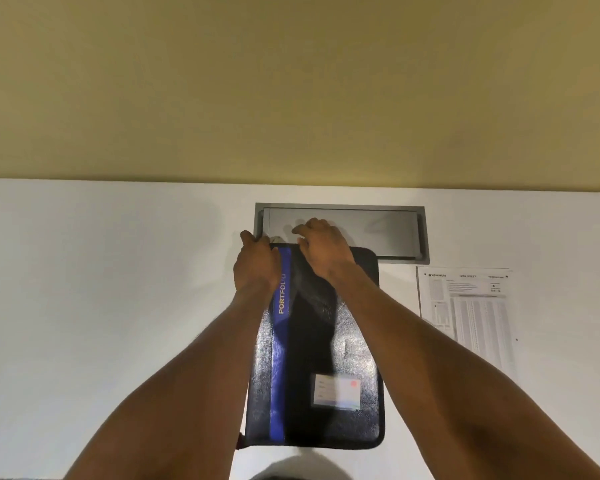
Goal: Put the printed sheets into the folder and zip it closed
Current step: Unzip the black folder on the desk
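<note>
A black zip folder (347, 344) with a blue stripe reading PORTFOLIO and a white label lies flat on the white desk, closed-looking from above. My left hand (255, 263) grips its far left corner. My right hand (323, 249) rests on the far edge beside it, fingers curled at the zip line; the zip pull itself is hidden under my fingers. The printed sheets (468, 313) lie in a stack on the desk to the right of the folder, apart from it.
A grey recessed cable tray lid (378, 226) is set into the white desk (101, 306) just beyond the folder. A yellow wall (291, 81) rises behind the desk's far edge.
</note>
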Available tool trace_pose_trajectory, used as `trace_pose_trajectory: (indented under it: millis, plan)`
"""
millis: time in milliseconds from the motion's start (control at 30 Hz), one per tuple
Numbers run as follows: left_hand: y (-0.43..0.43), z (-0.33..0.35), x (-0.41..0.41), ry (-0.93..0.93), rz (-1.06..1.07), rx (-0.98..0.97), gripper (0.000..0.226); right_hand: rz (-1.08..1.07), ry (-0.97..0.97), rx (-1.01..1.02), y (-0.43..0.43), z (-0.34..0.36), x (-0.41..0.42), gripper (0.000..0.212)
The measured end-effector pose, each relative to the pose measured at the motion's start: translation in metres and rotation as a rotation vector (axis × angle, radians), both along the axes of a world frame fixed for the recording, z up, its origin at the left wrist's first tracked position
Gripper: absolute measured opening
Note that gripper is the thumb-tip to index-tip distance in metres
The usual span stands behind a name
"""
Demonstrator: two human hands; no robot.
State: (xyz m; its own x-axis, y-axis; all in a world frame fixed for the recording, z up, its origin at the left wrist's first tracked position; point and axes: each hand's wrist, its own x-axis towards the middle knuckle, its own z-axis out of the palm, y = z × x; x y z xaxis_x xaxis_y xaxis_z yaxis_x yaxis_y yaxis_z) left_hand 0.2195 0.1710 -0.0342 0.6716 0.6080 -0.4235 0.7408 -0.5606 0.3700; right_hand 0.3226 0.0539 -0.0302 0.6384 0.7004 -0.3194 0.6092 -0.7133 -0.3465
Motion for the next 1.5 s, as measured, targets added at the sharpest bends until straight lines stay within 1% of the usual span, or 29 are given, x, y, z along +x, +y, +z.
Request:
trace_pose_trajectory:
  millis: [133, 300, 400, 467, 533, 600, 733, 800, 900, 1000, 1100, 1200, 1267, 1300, 1367, 1500]
  plan:
    - [0.0, -0.003, 0.005, -0.045, 0.009, -0.118, 0.03, 0.093, 0.064, -0.057, 0.019, -0.003, 0.008, 0.037]
    - [-0.004, -0.004, 0.005, -0.095, 0.082, -0.167, 0.024, 0.161, 0.133, -0.062, 0.035, -0.003, 0.012, 0.039]
    - [-0.004, -0.004, 0.005, -0.112, 0.102, -0.196, 0.024, 0.155, 0.167, -0.046, 0.042, -0.003, 0.014, 0.035]
    - [-0.003, -0.005, 0.005, -0.129, 0.114, -0.224, 0.027, 0.168, 0.172, -0.049, 0.046, -0.002, 0.016, 0.028]
    - [-0.001, -0.005, 0.005, -0.141, 0.118, -0.231, 0.026, 0.176, 0.216, -0.049, 0.047, -0.003, 0.018, 0.023]
    - [-0.001, -0.004, 0.004, -0.161, 0.123, -0.233, 0.022, 0.162, 0.262, -0.055, 0.049, -0.004, 0.02, 0.022]
    - [-0.003, -0.001, 0.001, -0.197, 0.126, -0.233, 0.018, 0.128, 0.319, -0.052, 0.049, -0.007, 0.024, 0.041]
    - [-0.004, -0.001, -0.001, -0.219, 0.118, -0.22, 0.016, 0.138, 0.337, -0.037, 0.049, -0.01, 0.026, 0.044]
    - [-0.004, 0.002, -0.003, -0.251, 0.113, -0.211, 0.013, 0.14, 0.351, -0.014, 0.051, -0.011, 0.028, 0.039]
    - [-0.004, 0.004, -0.005, -0.251, 0.102, -0.206, 0.017, 0.101, 0.373, 0.03, 0.053, -0.006, 0.029, 0.031]
    - [-0.002, 0.006, -0.007, -0.252, 0.093, -0.205, 0.017, 0.106, 0.358, 0.042, 0.054, 0.0, 0.032, 0.027]
    - [0.0, 0.007, -0.009, -0.25, 0.088, -0.213, 0.018, 0.175, 0.328, 0.009, 0.054, 0.005, 0.033, 0.023]
    - [0.002, 0.007, -0.01, -0.249, 0.095, -0.22, 0.018, 0.199, 0.266, -0.015, 0.052, 0.008, 0.032, 0.009]
    - [0.003, 0.006, -0.01, -0.25, 0.094, -0.221, 0.018, 0.201, 0.225, -0.009, 0.049, 0.007, 0.033, 0.006]
    - [0.007, 0.003, -0.011, -0.251, 0.095, -0.219, 0.017, 0.223, 0.137, -0.016, 0.038, 0.004, 0.036, 0.014]
    - [0.012, 0.0, -0.014, -0.239, 0.12, -0.222, 0.019, 0.206, 0.063, -0.014, 0.004, -0.001, 0.047, 0.013]
